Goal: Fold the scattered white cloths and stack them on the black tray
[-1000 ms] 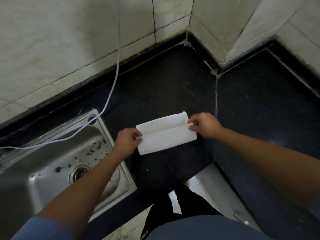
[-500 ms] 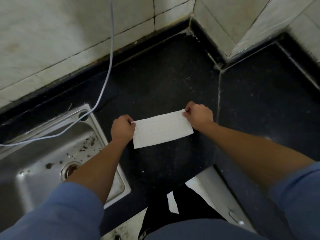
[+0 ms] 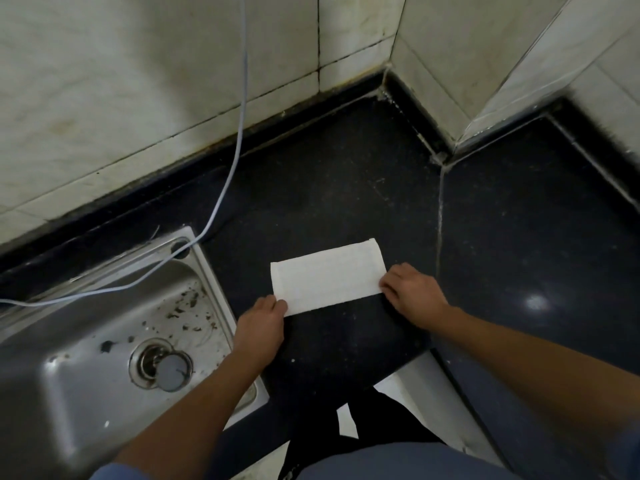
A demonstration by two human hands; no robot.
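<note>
The left hand (image 3: 261, 323) pinches the lower-left corner of the folded white cloth (image 3: 327, 277), and the right hand (image 3: 414, 292) pinches its lower-right corner with curled fingers. The cloth lies flat, a long rectangle at the centre of the frame, on a black speckled stone countertop (image 3: 329, 188). A stained steel sink (image 3: 86, 341) fills the lower left. A pale cable (image 3: 239, 133) hangs down the tiled wall (image 3: 121, 81) at the top of the frame and trails over the sink.

Cloth (image 3: 327, 276) lies on countertop (image 3: 346, 188), right of sink (image 3: 86, 341).
</note>
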